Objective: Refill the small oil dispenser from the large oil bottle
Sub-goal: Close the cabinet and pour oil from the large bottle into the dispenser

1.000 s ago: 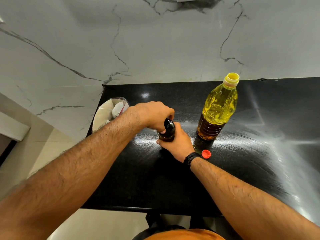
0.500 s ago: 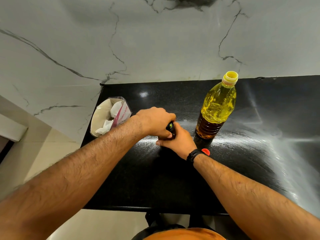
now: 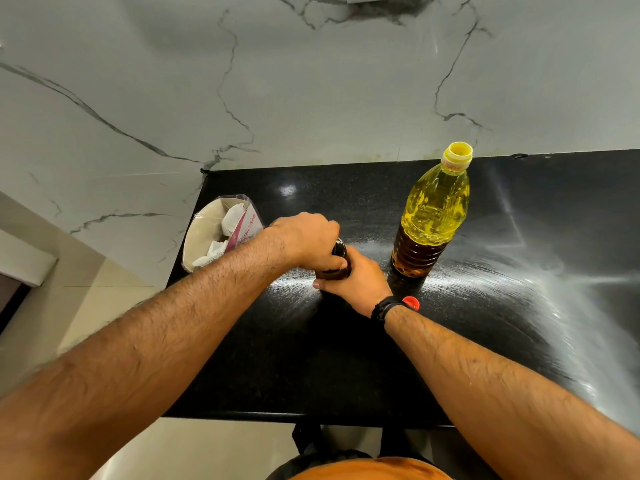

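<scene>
A small dark oil dispenser (image 3: 337, 252) stands on the black counter (image 3: 346, 358), mostly hidden by both hands. My left hand (image 3: 306, 239) is closed over its black top. My right hand (image 3: 355, 284) wraps around its body from the near side. To the right stands the large clear oil bottle (image 3: 433, 220), upright, with yellow oil and an uncapped yellow neck. Its red cap (image 3: 412, 302) lies on the counter just behind my right wrist.
A clear bag with white tissue and a pink-lettered pack (image 3: 221, 233) sits at the counter's left edge. A white marble wall (image 3: 311, 98) rises behind. The counter's front edge (image 3: 311, 417) runs near my body. A pale floor lies to the left.
My left hand has come lower over the dispenser's top, hiding more of it. The right hand keeps its hold on the body. The large bottle and cap have not moved.
</scene>
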